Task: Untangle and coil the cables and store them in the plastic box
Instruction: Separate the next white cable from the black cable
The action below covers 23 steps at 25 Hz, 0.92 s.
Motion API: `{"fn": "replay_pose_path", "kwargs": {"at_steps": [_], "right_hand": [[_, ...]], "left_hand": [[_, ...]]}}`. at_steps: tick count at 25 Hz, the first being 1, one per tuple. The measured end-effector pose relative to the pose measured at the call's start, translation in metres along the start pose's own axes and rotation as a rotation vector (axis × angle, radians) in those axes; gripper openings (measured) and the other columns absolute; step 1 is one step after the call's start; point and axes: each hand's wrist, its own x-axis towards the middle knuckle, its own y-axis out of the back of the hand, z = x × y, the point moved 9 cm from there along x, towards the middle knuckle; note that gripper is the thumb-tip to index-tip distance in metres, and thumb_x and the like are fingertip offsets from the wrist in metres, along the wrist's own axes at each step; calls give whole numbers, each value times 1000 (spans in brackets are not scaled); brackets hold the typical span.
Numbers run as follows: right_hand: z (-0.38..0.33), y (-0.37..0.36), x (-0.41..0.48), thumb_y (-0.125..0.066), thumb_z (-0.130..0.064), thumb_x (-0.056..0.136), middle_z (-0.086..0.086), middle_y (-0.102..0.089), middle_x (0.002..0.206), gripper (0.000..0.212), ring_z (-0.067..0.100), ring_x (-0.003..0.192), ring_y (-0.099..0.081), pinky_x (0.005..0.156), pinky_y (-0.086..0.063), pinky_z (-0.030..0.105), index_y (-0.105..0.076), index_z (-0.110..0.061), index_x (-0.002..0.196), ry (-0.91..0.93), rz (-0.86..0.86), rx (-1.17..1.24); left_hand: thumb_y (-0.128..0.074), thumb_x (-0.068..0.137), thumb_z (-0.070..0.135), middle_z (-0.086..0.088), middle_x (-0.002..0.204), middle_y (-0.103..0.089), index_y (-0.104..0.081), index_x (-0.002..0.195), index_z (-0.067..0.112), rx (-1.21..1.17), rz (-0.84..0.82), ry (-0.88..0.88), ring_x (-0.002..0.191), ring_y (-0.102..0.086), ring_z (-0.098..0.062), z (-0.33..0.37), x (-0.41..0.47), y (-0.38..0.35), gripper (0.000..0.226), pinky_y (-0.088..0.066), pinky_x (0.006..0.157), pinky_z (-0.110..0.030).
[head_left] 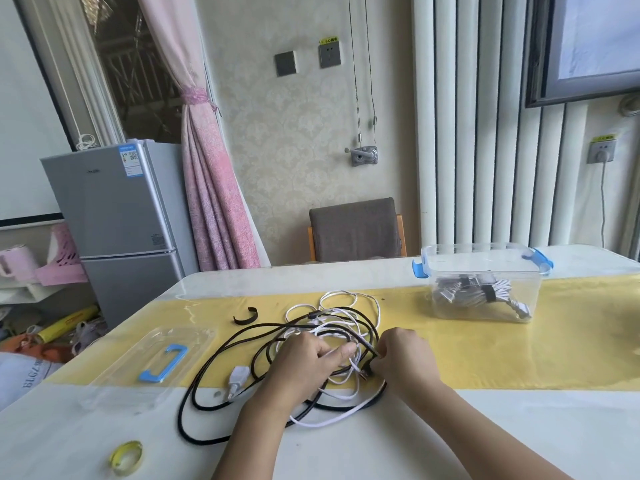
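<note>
Yellow tape roll (126,457), lying flat on the white table (467,431) at the near left edge.

Clear lid (114,375), blue handle (162,362) facing up, resting half on the yellow runner (519,344) that crosses the tabletop.

Black strap (246,316), short and curled, loose on the runner just beyond the lid's right end.

White plug (237,377), lying at the left side of the tangle, between two sweeps of black cable.

Black cable (207,374), in wide loose loops in the middle of the table, reaching toward the near edge and interlaced with the white one.

White cable (341,299), thinner, its loops spreading from the far side of the heap to the near side and threading under and over the black strands.

Left hand (304,365), palm down on the heap, thumb and forefinger closed on a strand of white cable at the centre.

Right hand (405,362), just beside the left, fingers curled and pinching the black cable close to its connector end.

Plastic box (457,271), transparent with blue clips, standing open on the runner at the far right, well apart from the tangle. Inside it lies one coiled cable (485,294), grey, bound by a dark strap.

Behind the table: grey fridge (114,220), pink curtain (211,174), brown chair (356,230).
</note>
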Motion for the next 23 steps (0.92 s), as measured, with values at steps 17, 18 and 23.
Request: {"fn": "replay_pose_path", "kwargs": {"at_steps": [17,18,23], "right_hand": [[-59,74,-48,-59,-21,90,-6,-22,51,17,9,45,-16,40,-18,17,-63,-4,90,374,-610,813],[-55,78,-48,-63,-19,88,-5,-24,50,16,9,46,-16,41,-17,18,-65,-3,88,372,-598,772],[-2,144,-31,-71,-14,81,-5,-37,49,13,9,44,-23,41,-20,16,-68,-5,71,222,-184,700]], "left_hand": [[-50,83,50,19,77,-60,-66,78,28,-108,216,-414,83,-55,0,42,-1,17,27,-42,72,-20],[-49,83,51,14,69,-58,-64,67,27,-78,241,-334,73,-55,-2,26,3,21,32,-42,65,-23],[-54,89,28,2,62,-60,-63,65,19,81,378,106,61,-51,-25,-44,17,40,27,-45,69,-36]]}}
